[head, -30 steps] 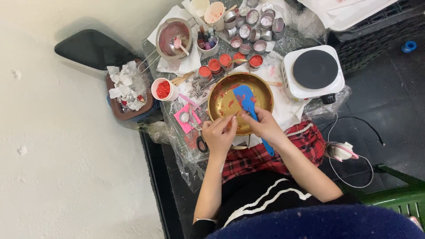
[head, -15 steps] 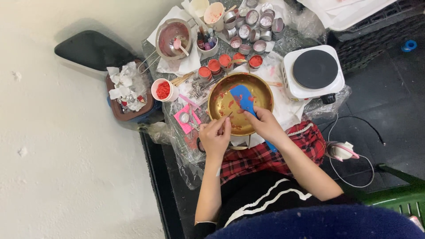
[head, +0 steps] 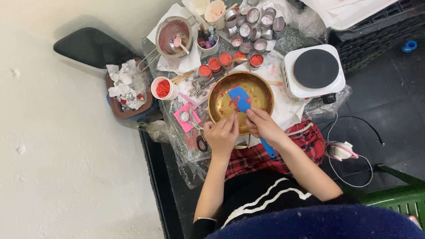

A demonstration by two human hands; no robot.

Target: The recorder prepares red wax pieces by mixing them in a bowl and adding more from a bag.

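Note:
A brass-coloured bowl (head: pixel 260 90) smeared with red residue sits on a plastic-covered table in front of me. My right hand (head: pixel 261 125) grips a blue spatula (head: pixel 239 98); its blade rests inside the bowl and its handle runs down past my wrist. My left hand (head: pixel 221 135) is at the bowl's near rim, fingers pinched together beside the spatula blade. What the left fingers pinch is too small to make out. Both hands almost touch.
A white hot plate (head: pixel 313 71) stands right of the bowl. Small tins filled with red (head: pixel 228 59) line its far side, with empty tins (head: pixel 254 22) and a pot (head: pixel 173 35) beyond. A cup of red bits (head: pixel 163 88), scissors (head: pixel 201 140) and a bin (head: pixel 128 95) lie left.
Both hands have shifted slightly toward me along the bowl's near rim, and the spatula blade has turned and moved toward the bowl's middle.

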